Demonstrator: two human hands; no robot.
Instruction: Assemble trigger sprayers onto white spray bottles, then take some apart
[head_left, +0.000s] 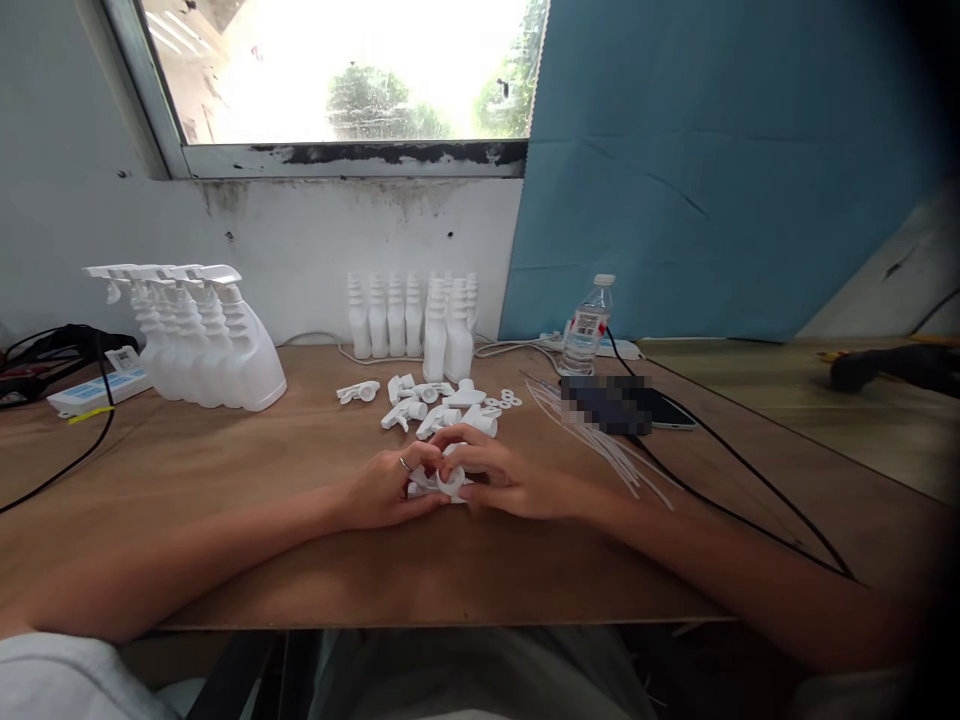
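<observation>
Close to the table's front edge, my left hand [395,486] and my right hand [499,474] meet around a white spray trigger head [451,484]. Its round collar faces me. The left fingers, one wearing a ring, close on its left side. My right thumb and fingers pinch the collar from the other side. Fingers hide much of the part. Just beyond my hands lies a loose group of white spray trigger heads [405,412]. Small white ring washers [504,399] lie to the right of that group.
Assembled spray bottles [202,345] stand at the left. White bottles without heads [457,335] stand by the wall. Thin white tubes [600,445], a water bottle [585,335], a phone [671,410] and a black cable [750,470] are on the right. A power strip [97,392] lies far left.
</observation>
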